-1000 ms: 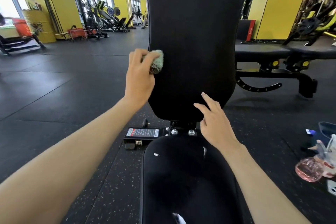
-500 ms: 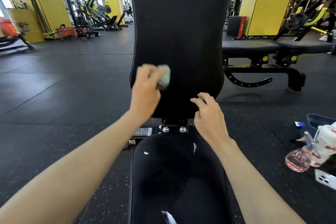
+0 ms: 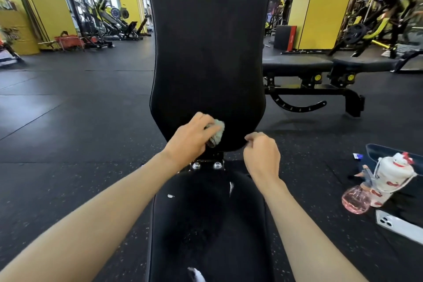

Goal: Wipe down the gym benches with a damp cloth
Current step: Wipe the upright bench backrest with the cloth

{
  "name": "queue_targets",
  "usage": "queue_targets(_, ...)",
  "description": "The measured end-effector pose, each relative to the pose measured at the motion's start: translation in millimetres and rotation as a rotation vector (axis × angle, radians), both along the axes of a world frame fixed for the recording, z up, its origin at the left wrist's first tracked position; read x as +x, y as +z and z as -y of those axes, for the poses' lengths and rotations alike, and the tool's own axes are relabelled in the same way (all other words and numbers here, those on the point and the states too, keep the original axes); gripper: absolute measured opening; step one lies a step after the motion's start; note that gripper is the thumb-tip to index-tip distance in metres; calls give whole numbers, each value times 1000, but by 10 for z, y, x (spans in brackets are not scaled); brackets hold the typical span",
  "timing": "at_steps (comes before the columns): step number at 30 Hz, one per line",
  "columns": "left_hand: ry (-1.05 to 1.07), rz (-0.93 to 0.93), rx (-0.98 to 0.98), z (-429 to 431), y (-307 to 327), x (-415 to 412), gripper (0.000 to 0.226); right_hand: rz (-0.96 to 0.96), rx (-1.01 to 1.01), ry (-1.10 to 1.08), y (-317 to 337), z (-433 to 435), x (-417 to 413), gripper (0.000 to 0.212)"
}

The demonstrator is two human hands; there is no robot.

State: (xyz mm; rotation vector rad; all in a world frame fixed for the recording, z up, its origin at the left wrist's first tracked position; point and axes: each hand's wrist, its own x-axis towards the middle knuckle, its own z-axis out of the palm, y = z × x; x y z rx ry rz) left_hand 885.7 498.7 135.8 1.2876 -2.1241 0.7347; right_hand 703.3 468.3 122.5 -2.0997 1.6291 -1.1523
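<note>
While my left fingers [image 3: 201, 120] clamp the cloth [image 3: 218, 130] at the backrest [image 3: 206, 52]'s foot, the seat [image 3: 206, 224] lies just below. My right fingers [image 3: 254, 138] curl empty.

Pink spray bottle [image 3: 356, 199], white patterned bottle [image 3: 391, 176], white phone [image 3: 399, 228], yellow pillar [image 3: 327, 4]

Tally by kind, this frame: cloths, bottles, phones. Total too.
Cloths: 1, the cloth gripped in the left hand
Bottles: 2, the pink spray bottle and the white bottle
Phones: 1, the phone
Total: 4
</note>
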Motion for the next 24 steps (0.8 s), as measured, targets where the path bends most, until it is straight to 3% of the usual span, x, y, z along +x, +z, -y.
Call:
queue_targets(3,18,-116,-184,164,355,-226,44,202,206,-105,14,47,-45,41)
queue_targets(9,83,-11,-106,285,8,-363,49,515,466,-3,-36,154,-99,58)
queue_targets(15,-47,576,113,171,105,-180,46,627,512,103,-32,150,-41,56)
queue_targets(20,-32,286,-129,293,576,-525,45,708,553,139,-23,145,-64,55)
queue_targets(24,71,367,-95,358,441,-590,53,853,596,175,-21,149,-96,47)
